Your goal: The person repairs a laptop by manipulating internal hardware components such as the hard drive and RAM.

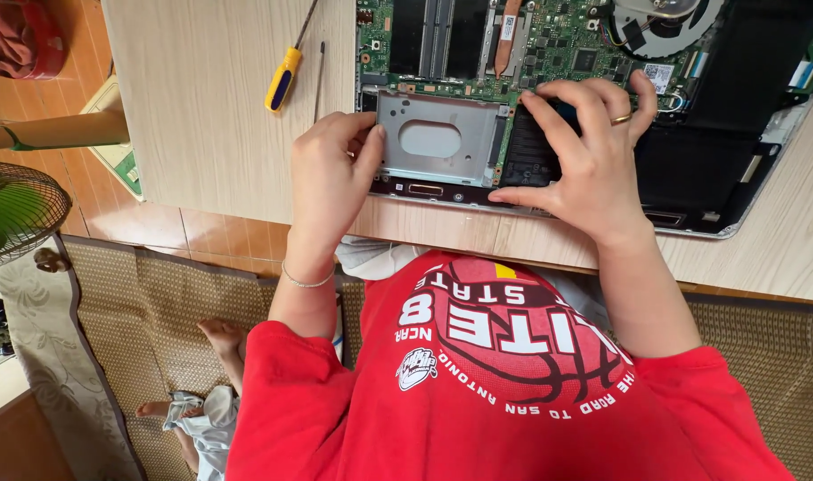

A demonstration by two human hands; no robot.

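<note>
An opened laptop lies at the near edge of the wooden table, its green circuit board and fan exposed. The left hand rests at the laptop's near-left corner, fingers curled together against the left side of the silver drive bracket. The right hand, a ring on one finger, presses spread fingers down on the black battery just right of the bracket; whether it grips it cannot be told. A yellow-handled screwdriver and a thin black rod lie on the table left of the laptop, apart from both hands.
</note>
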